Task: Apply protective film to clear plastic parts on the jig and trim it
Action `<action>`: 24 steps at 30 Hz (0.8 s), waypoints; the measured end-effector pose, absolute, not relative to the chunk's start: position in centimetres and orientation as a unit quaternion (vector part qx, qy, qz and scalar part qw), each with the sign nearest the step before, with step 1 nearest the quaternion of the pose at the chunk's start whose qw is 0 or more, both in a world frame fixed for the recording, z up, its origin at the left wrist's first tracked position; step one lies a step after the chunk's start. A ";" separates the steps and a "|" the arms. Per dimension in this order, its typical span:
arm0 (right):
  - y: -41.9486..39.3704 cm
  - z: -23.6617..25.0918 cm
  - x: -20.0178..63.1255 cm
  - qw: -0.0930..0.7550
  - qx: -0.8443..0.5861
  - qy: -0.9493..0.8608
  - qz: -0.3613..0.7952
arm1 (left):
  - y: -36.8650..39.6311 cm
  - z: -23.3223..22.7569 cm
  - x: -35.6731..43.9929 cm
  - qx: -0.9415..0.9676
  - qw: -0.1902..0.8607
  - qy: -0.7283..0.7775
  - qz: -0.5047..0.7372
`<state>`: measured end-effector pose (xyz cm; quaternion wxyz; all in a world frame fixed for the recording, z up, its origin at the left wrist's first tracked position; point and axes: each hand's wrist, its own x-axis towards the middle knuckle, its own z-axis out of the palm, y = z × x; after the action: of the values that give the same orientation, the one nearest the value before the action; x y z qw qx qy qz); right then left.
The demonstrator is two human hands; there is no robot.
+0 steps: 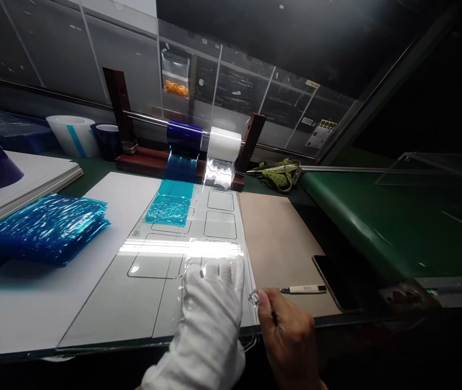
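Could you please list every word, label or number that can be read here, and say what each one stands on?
None can be read with certainty.
Pen: dark print on its white barrel, too small to read.
Yellow label on the back panel: dark round marks, blurred.
White label beneath it: blurred.
Small yellow tag higher on the panel: too small.
Clear template sheet: a small mark near its left edge, illegible.

Dark green bench point(92, 176) fills the frame. Lower left: white sheet point(31, 303) with clear template plate point(141, 292) on top. Left: blue film stack point(39, 227), white board pile point(31, 173). Upper centre: wooden roll stand point(149, 160), 2 tape rolls point(72, 134) beside. Right: tan board point(275, 238), pen point(304, 289), phone point(332, 279).
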<state>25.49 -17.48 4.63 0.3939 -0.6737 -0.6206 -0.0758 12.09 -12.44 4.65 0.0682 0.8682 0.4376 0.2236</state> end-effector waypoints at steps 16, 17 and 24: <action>-17.6 4.7 25.0 0.422 -0.686 -0.588 -0.065 | -12.8 6.2 11.7 0.892 0.006 0.436 0.116; -17.6 4.5 24.9 0.426 -0.689 -0.585 -0.032 | -12.7 6.2 11.4 0.889 0.006 0.445 0.113; -18.0 4.5 27.5 0.459 -0.609 -0.441 0.473 | -12.2 4.0 9.9 0.898 0.106 0.377 0.202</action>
<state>27.52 -18.02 4.46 0.4588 -0.6093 -0.4409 0.4731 9.94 -12.18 3.99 0.1060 0.8975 0.3774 0.2020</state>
